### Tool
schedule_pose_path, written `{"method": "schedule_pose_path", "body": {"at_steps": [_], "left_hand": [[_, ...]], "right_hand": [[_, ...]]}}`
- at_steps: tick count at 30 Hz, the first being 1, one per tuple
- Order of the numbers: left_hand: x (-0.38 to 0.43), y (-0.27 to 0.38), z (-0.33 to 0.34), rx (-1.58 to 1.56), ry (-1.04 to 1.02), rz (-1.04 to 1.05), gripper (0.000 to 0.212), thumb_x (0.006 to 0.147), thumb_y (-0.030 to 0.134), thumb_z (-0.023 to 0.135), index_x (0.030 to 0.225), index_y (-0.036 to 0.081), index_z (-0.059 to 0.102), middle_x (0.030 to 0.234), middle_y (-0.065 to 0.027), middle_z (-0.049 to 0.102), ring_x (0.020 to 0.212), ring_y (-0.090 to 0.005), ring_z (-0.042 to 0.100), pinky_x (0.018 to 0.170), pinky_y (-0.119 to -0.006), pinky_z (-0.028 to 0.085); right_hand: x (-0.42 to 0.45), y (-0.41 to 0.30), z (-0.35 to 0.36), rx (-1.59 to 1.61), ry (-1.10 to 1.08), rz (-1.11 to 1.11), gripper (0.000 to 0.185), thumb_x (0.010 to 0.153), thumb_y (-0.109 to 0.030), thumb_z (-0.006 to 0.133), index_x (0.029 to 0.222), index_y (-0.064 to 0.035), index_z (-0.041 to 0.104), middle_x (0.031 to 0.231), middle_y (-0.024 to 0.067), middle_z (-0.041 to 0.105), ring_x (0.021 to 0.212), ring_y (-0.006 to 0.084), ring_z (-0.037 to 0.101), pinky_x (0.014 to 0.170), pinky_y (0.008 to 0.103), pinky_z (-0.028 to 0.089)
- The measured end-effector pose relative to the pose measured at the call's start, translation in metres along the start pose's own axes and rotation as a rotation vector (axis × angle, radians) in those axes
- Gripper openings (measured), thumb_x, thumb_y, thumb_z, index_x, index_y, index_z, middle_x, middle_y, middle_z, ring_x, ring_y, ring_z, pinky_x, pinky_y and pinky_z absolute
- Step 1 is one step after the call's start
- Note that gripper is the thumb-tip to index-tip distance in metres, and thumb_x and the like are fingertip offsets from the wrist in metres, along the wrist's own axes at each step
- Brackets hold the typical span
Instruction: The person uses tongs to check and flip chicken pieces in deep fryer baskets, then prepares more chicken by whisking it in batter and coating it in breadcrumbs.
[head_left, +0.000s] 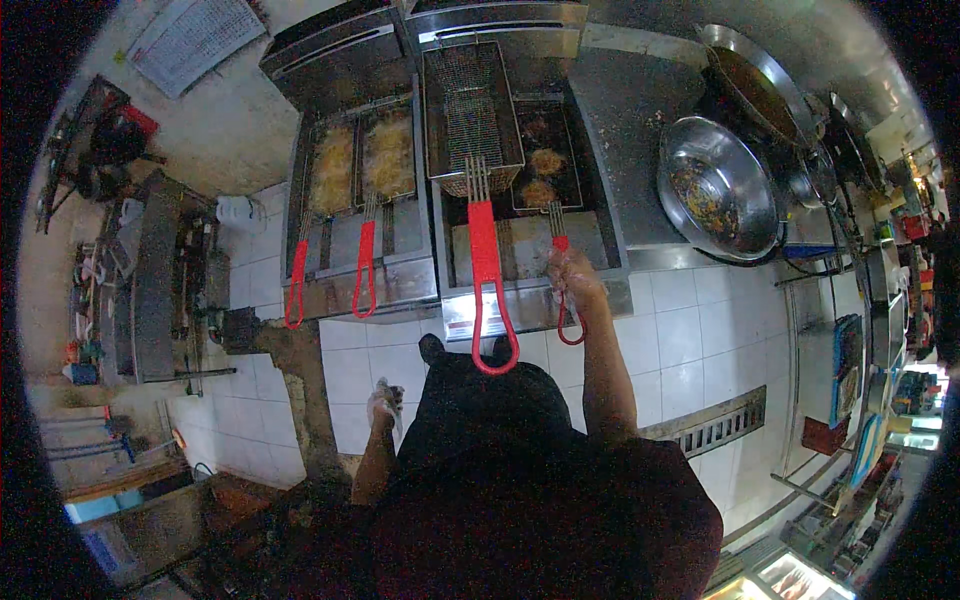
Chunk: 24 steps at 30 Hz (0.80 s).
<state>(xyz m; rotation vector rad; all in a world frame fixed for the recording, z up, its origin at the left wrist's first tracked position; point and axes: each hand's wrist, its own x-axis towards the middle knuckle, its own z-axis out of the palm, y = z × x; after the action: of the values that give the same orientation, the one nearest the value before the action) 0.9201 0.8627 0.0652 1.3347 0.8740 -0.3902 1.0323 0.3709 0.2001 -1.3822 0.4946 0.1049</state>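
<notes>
My right hand (576, 277), in a clear plastic glove, grips the red handle of the rightmost fryer basket (546, 169). Browned pieces of food lie in that basket, down in the dark oil of the right fryer. Left of it, an unoccupied wire fryer basket (471, 112) sits higher, its long red handle (484, 247) pointing towards me. In the left fryer, two more baskets (330, 169) (387, 154) hold pale yellow food in bubbling oil. My left hand (386, 401), also in a clear glove, hangs low at my side, away from the fryers; whether its fingers are closed is hard to tell.
A large steel bowl (720, 187) with food scraps stands on the counter right of the fryers, near a wide pan of brownish liquid (761, 90). A floor drain grate (720, 424) lies to the lower right. Metal shelving (161, 277) stands at the left.
</notes>
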Motion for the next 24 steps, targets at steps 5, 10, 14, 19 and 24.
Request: {"method": "schedule_pose_path", "body": {"at_steps": [5,10,14,19,24], "left_hand": [[0.001,0.003,-0.005,0.048,-0.043,-0.050,0.047,0.086,0.046,0.044,0.072,0.005,0.060,0.056,-0.0036,0.056,0.043,-0.0143,0.046,0.040,-0.028,0.039],[0.016,-0.009,-0.017,-0.029,-0.114,-0.046,0.043,0.086,0.044,0.047,0.075,0.005,0.061,0.060,-0.0041,0.057,0.046,-0.0137,0.048,0.042,-0.027,0.039],[0.021,-0.012,-0.017,0.006,-0.089,0.022,0.041,0.085,0.044,0.049,0.077,0.006,0.060,0.063,-0.0040,0.058,0.049,-0.0129,0.049,0.042,-0.027,0.038],[-0.006,0.009,0.001,-0.119,-0.166,0.032,0.039,0.085,0.043,0.050,0.081,0.006,0.060,0.064,-0.0034,0.057,0.050,-0.0128,0.049,0.042,-0.025,0.038],[0.012,-0.003,-0.003,-0.028,-0.120,0.160,0.047,0.084,0.052,0.046,0.073,0.008,0.060,0.057,-0.0014,0.055,0.042,-0.0144,0.044,0.037,-0.028,0.033]], "right_hand": [[-0.006,-0.005,0.004,0.138,-0.041,0.020,0.022,0.083,-0.029,0.056,0.068,-0.0146,0.047,0.055,-0.0041,0.042,0.045,0.0088,0.040,0.042,0.0247,0.032],[-0.017,-0.016,0.007,0.192,-0.025,0.007,0.025,0.083,-0.031,0.055,0.070,-0.0120,0.046,0.055,-0.0039,0.043,0.045,0.0097,0.041,0.041,0.0279,0.034],[-0.006,-0.013,0.000,0.014,-0.050,-0.022,0.026,0.083,-0.034,0.055,0.071,-0.0121,0.047,0.055,-0.0043,0.042,0.045,0.0093,0.040,0.040,0.0273,0.033],[-0.027,-0.039,0.018,0.099,-0.044,-0.019,0.027,0.082,-0.038,0.056,0.074,-0.0123,0.049,0.055,-0.0053,0.039,0.045,0.0077,0.037,0.043,0.0242,0.031],[-0.026,-0.029,0.011,0.164,0.004,0.000,0.028,0.081,-0.038,0.058,0.075,-0.0124,0.049,0.056,-0.0056,0.040,0.045,0.0073,0.037,0.043,0.0247,0.032]]}}
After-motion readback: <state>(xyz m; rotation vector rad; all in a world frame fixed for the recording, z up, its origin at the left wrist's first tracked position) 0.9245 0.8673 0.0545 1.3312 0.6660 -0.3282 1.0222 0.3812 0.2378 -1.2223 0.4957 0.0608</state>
